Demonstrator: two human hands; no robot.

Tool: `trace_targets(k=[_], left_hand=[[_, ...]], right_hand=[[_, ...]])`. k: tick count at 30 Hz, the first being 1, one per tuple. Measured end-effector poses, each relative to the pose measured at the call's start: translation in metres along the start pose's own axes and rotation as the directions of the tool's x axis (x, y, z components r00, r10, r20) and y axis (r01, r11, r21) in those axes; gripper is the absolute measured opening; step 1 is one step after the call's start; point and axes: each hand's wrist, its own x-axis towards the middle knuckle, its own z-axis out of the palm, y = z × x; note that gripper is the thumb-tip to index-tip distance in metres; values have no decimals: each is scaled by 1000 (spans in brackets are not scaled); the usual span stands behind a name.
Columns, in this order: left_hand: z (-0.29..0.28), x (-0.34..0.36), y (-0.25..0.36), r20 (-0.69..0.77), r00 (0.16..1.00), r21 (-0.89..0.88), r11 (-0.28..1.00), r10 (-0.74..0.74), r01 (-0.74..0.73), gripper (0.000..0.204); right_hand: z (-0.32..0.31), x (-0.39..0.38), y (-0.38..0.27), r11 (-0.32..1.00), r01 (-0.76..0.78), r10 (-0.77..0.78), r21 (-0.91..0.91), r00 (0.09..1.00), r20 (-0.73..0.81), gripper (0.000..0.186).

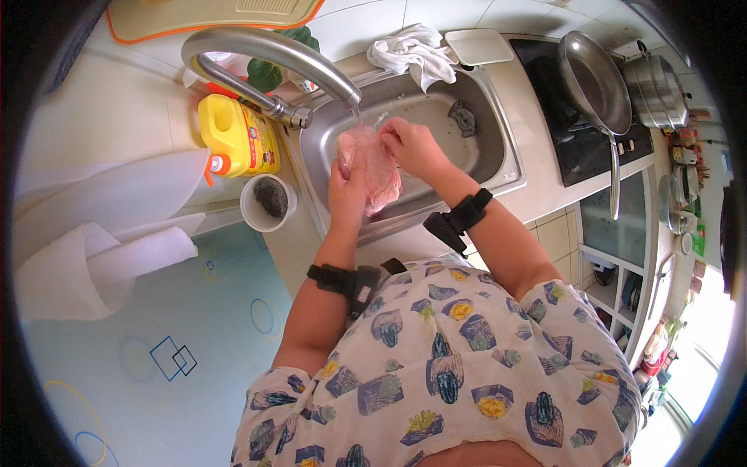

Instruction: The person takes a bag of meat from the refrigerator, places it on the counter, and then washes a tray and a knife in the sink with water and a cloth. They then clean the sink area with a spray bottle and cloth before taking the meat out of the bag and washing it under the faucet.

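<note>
A pale pink piece of raw meat (383, 180) is held over the steel sink (489, 159), beneath the spout of the curved faucet (276, 45). A thin stream of water falls onto its upper part. My left hand (347, 191) grips the meat along its left side, thumb across the front. At the upper right edge, my right hand (414, 146) is closed with its fingertips pinching the meat. The fingers behind the meat are hidden. A dark grey strainer-like piece (462, 118) lies in the sink's right part.
Left of the sink stand a yellow jug (237, 136) and a white cup (257, 223) holding a dark scouring pad (270, 197). A white cloth (414, 53) and a white tray (478, 47) lie behind the sink. A frying pan (595, 82) rests on the black cooktop (583, 159) at right.
</note>
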Motion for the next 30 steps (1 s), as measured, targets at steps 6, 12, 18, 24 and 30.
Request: trace_targets(k=[6, 12, 18, 24, 30], left_hand=[[-1, -3, 3, 8, 1000, 64, 998, -13, 13, 45], [2, -1, 1, 10, 1000, 134, 991, -4, 3, 50], [4, -1, -1, -12, 1000, -80, 996, -28, 27, 44], [0, -8, 17, 85, 993, -318, 942, -83, 106, 35], [2, -14, 41, 299, 951, -283, 944, -81, 170, 41]], right_hand=[[-8, 1, -4, 984, 91, -77, -151, 993, 94, 13], [-10, 4, -4, 945, 189, -180, -269, 982, 56, 12], [-34, 18, 19, 945, 171, -215, -280, 967, -135, 17], [-40, 10, 10, 991, -97, 95, -92, 995, -29, 22], [0, -11, 12, 821, -233, 187, 520, 972, 140, 48]])
